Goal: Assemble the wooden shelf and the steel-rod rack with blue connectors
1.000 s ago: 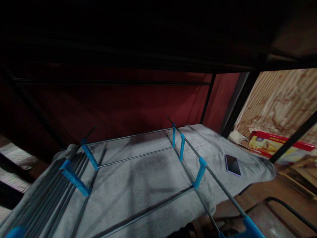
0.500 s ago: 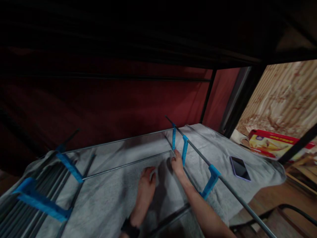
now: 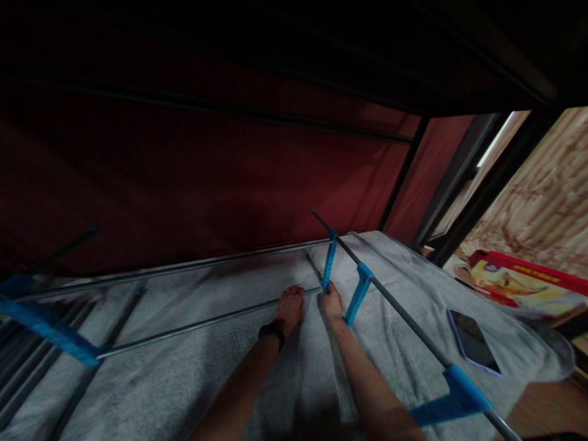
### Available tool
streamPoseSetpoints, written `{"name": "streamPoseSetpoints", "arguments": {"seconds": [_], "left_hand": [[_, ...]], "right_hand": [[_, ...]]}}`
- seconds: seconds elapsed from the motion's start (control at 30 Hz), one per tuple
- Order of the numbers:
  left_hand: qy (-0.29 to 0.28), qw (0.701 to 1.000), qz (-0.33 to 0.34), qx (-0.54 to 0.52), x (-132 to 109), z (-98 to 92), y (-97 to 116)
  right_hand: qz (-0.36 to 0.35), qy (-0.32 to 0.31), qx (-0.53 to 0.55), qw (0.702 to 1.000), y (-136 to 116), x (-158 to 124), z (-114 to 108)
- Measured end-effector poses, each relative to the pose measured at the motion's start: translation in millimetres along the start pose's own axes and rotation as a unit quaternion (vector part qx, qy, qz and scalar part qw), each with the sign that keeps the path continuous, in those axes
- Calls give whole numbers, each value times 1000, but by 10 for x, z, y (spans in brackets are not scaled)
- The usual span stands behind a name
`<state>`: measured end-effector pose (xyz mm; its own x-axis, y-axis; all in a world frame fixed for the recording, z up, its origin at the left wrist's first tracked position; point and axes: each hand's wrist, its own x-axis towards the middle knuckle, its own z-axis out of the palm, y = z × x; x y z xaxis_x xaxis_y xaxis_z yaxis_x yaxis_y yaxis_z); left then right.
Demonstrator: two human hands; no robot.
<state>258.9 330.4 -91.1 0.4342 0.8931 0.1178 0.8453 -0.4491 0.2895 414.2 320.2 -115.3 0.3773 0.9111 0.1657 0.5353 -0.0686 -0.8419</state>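
My left hand [image 3: 290, 304], with a dark band on the wrist, is closed over a thin metal rod [image 3: 202, 324] near its right end. Just to its right, my right hand [image 3: 332, 303] is closed around the lower end of a blue plastic bracket [image 3: 329, 263], where the rod meets it; the fingertips are partly hidden. This bracket hangs from a long grey tube [image 3: 404, 313]. Two more blue brackets sit along that tube, a middle one [image 3: 357, 297] and a near one [image 3: 452, 395]. At the rod's left end is another blue bracket [image 3: 50, 331].
Several loose grey tubes [image 3: 41, 349] lie at the left on the grey bedding [image 3: 184, 380]. A phone [image 3: 474, 342] lies at the right, beyond it a red and yellow box [image 3: 523, 282]. Dark bed-frame bars [image 3: 399, 174] stand around, and a dark underside hangs low overhead.
My left hand has moved forward and taken hold of the thin rod. My right hand stays at the bracket's lower end. The view has shifted closer.
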Motion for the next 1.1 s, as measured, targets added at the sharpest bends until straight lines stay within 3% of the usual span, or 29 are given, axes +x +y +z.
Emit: {"name": "streamPoseSetpoints", "arguments": {"seconds": [0.1,0.27,0.8,1.1], "left_hand": [[-5,1000,4,-3,181,146,8],[15,1000,7,-17,296,260,12],[-4,1000,16,-23,296,115,64],[-17,999,49,-8,309,134,32]], "right_hand": [[33,25,-24,999,97,26,56],[6,15,-7,1000,191,70,93],[32,-7,-17,999,171,34,92],[68,-8,-66,996,-6,-4,58]]}}
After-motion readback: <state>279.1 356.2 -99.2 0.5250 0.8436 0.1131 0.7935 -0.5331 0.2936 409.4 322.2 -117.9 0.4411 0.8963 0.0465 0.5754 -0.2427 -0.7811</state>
